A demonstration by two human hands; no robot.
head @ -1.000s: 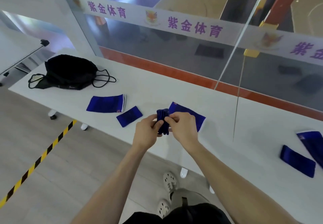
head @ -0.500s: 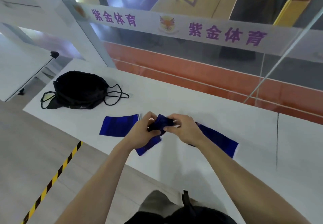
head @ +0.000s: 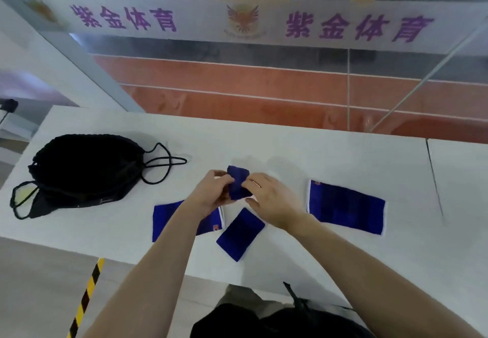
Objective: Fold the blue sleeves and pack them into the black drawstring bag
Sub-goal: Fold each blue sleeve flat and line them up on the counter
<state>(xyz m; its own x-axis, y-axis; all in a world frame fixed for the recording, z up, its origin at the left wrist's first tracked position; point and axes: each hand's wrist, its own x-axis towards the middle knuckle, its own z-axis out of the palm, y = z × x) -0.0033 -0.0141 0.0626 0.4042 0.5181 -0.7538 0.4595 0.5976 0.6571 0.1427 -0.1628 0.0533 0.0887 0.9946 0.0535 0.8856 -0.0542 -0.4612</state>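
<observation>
Both hands hold one small folded blue sleeve (head: 238, 182) above the middle of the white table (head: 290, 150). My left hand (head: 211, 192) pinches its left side and my right hand (head: 272, 200) pinches its right side. Under my left forearm lies a flat blue sleeve (head: 165, 217) with a white edge. A small folded blue sleeve (head: 240, 233) rests near the front edge below my hands. A larger flat blue sleeve (head: 346, 207) lies to the right. The black drawstring bag (head: 84, 171) sits at the table's left end, cords spread out.
A glass wall with a white banner (head: 250, 23) of purple characters stands right behind the table. A seam (head: 434, 176) splits the table from another on the right. Yellow-black floor tape (head: 87, 295) runs below the front edge at left.
The view has shifted left and closer to the table. My hands, still holding the folded sleeve, now sit between the two flat sleeves, nearer the bag.
</observation>
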